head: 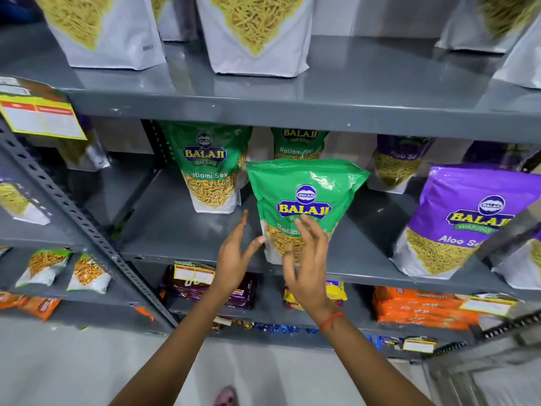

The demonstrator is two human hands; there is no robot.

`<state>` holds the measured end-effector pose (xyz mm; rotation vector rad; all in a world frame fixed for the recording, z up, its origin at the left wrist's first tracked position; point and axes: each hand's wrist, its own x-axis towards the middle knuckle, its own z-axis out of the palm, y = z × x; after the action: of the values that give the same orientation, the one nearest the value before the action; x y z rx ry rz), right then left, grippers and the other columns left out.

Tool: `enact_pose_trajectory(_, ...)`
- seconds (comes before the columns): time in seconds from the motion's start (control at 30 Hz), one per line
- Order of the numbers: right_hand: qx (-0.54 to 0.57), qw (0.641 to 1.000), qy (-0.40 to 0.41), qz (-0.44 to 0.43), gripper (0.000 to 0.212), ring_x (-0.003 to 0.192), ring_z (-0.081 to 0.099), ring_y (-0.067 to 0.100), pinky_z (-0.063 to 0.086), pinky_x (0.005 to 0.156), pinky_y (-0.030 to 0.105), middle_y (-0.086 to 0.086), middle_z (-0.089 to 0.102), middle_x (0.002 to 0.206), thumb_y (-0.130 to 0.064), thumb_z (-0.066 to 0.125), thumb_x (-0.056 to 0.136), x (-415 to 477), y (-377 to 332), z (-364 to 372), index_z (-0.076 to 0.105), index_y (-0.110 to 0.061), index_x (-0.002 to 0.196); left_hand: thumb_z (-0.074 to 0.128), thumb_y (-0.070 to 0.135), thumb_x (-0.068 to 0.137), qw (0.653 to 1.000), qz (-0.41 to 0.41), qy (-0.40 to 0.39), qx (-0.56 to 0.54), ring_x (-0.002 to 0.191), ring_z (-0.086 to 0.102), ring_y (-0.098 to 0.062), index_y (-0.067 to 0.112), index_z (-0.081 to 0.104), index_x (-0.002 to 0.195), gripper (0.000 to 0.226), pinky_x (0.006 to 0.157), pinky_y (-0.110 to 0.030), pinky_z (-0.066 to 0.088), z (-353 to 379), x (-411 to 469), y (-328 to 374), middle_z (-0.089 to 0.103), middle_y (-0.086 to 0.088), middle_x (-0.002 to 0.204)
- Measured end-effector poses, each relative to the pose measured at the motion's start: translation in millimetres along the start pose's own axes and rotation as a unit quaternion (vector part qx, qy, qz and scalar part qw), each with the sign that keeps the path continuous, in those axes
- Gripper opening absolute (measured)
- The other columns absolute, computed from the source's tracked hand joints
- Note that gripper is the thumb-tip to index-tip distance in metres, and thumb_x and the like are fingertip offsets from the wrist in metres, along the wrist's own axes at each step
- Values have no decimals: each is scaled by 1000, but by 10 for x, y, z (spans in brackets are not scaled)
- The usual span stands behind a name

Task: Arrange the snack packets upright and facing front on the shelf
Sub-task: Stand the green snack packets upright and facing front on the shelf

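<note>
A green Balaji Ratlami Sev packet (304, 197) stands upright at the front edge of the middle grey shelf (187, 230), label facing me. My left hand (234, 256) is open just left of its lower corner, thumb tip near the packet. In front of its lower half my right hand (307, 259) has its fingers spread, holding nothing. Behind stand two more green packets (209, 168) (298, 143). A purple Aloo Sev packet (456, 221) stands upright at the right, with others (398, 162) behind it.
White packets (257, 33) stand on the top shelf (322, 112). The lower shelf holds purple (205, 284), yellow (336, 291) and orange biscuit packs (418, 309). A slotted upright post (79, 218) divides off the left bay, which holds small packets (87, 273). A yellow price tag (41, 118) hangs at the left.
</note>
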<state>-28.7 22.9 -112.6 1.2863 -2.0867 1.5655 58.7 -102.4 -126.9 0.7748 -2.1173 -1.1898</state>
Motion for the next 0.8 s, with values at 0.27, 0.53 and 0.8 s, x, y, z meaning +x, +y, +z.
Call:
enact_pose_trajectory(0.27,12,998,-56,17,49,132,30,10,15,112,11,13,40,139,1,47,83,344,-377,1178,38,-8,130,57,28,87,997,-21,71,-23,127,32,-2,17,27,142,64,95,-6,26,-815,447,-470,37,6,144)
enact_pose_trajectory(0.53,-15,947,-157,278,68,143,15,34,11,115,32,23,13,154,6,43,84,777,196,2079,8,3,141,56,35,87,989,-148,10,-27,141,25,-27,13,9,145,78,115,-40,25,-1074,1146,-1146,22,-11,155)
enact_pose_trajectory(0.8,97,928,-190,306,59,134,37,28,30,111,36,14,38,146,2,44,88,937,302,2168,21,-10,141,62,19,84,986,-125,15,-109,95,59,-19,4,51,120,40,77,-18,51,-1070,1322,-1310,64,-9,107)
